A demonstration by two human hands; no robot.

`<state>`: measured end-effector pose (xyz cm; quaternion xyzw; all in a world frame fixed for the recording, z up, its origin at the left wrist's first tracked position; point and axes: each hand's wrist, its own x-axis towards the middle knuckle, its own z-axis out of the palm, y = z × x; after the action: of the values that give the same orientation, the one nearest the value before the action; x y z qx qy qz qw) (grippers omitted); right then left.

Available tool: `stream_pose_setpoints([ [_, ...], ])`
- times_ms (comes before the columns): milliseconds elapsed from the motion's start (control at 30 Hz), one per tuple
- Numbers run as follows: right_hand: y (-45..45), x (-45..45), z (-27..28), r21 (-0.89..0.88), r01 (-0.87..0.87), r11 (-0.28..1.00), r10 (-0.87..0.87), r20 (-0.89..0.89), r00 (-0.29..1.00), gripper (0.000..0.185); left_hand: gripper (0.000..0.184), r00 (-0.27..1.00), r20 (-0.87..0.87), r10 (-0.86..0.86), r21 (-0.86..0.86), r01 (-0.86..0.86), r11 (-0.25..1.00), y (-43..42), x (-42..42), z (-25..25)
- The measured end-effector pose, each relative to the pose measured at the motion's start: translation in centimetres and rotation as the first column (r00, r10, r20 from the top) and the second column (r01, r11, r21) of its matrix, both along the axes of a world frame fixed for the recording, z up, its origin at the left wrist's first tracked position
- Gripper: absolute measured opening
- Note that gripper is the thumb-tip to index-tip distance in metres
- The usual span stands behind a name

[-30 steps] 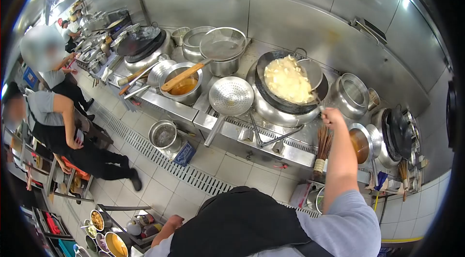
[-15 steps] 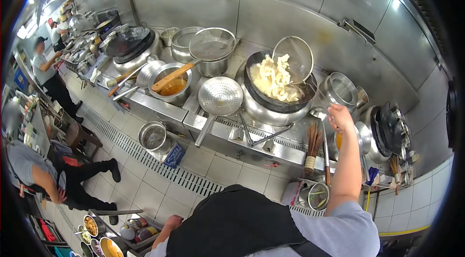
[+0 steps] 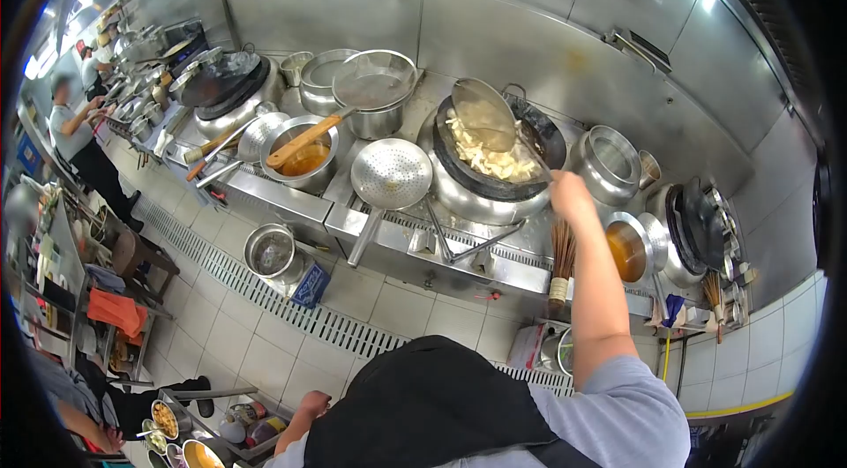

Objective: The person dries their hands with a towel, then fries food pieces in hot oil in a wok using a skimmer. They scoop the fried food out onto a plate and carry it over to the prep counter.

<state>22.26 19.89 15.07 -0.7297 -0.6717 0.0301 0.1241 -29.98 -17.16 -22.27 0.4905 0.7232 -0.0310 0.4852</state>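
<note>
My right hand [image 3: 572, 196] is closed on the handle of a round mesh strainer [image 3: 483, 115], at the front right of a black wok [image 3: 549, 140]. The strainer is tilted over the pale chopped food [image 3: 494, 159] in the wok. Low in the view my left hand [image 3: 314, 404] hangs beside my apron, near a metal rack, its fingers curled; whether it holds anything is hidden. A perforated ladle [image 3: 391, 174] rests on the stove to the left of the wok.
A brush [image 3: 560, 265] stands at the stove's front edge. Bowls of orange liquid [image 3: 304, 159] flank the wok. A pot [image 3: 272, 252] sits below the counter. One person [image 3: 75, 137] stands at the far left, another [image 3: 75, 397] at the lower left.
My right hand has moved left and down, and the strainer has swung from the wok's right side to its back left. The person at the lower left has shifted further down in view.
</note>
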Motion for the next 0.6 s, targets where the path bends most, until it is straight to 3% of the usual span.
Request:
stream_pose_setpoints([
  [100, -1.6, -0.5, 4.8, 0.121, 0.026, 0.992, -0.021, -0.045, 0.999, 0.028, 0.025, 0.982, -0.040, 0.185, -0.025, -0.186, 0.982, 0.2, 1.6, 2.2],
  [167, -1.3, -0.1, 4.2, 0.213, 0.014, 0.977, -0.006, -0.034, 0.999, 0.030, 0.027, 0.974, 0.126, 0.187, 0.003, -0.189, 0.982, -1.3, -0.7, -3.2],
  [233, 0.0, -1.5, 3.5, 0.048, 0.064, 0.997, -0.064, -0.005, 0.998, 0.030, 0.027, 0.996, 0.084, -0.006, 0.024, 0.004, 1.000, -2.1, -1.1, -3.6],
  [267, 4.0, 0.8, -1.9, -0.057, 0.054, 0.997, -0.052, 0.038, 0.998, 0.029, 0.027, 0.996, 0.062, -0.064, 0.022, 0.063, 0.998, -2.2, -1.1, -3.7],
  [300, 5.2, 0.7, -3.8, -0.122, 0.132, 0.984, -0.123, 0.083, 0.989, 0.030, 0.027, 0.995, 0.052, -0.091, 0.018, 0.090, 0.996, -2.5, -1.1, -3.7],
  [367, 6.9, 2.0, -2.7, -0.072, 0.032, 0.997, -0.022, 0.133, 0.991, 0.028, 0.027, 0.993, 0.043, -0.111, 0.015, 0.110, 0.994, -2.9, -1.2, -3.6],
  [400, 4.6, 0.0, 1.7, -0.012, 0.042, 0.999, -0.041, 0.055, 0.998, 0.025, 0.028, 0.994, 0.039, -0.107, 0.011, 0.106, 0.994, -3.2, -1.2, -3.5],
  [500, 3.2, -0.2, 4.8, 0.157, 0.047, 0.986, -0.057, 0.061, 0.996, 0.023, 0.028, 0.994, 0.034, -0.105, -0.001, 0.105, 0.994, -4.2, -1.3, -3.4],
  [533, 2.9, -0.3, 4.6, 0.212, 0.065, 0.975, -0.067, 0.003, 0.998, 0.024, 0.028, 0.994, 0.032, -0.104, -0.004, 0.104, 0.995, -4.3, -1.3, -3.4],
  [600, 3.3, -0.2, 2.6, 0.156, 0.039, 0.987, -0.043, 0.019, 0.999, 0.024, 0.028, 0.994, 0.030, -0.105, -0.003, 0.105, 0.994, -4.3, -1.3, -3.2],
])
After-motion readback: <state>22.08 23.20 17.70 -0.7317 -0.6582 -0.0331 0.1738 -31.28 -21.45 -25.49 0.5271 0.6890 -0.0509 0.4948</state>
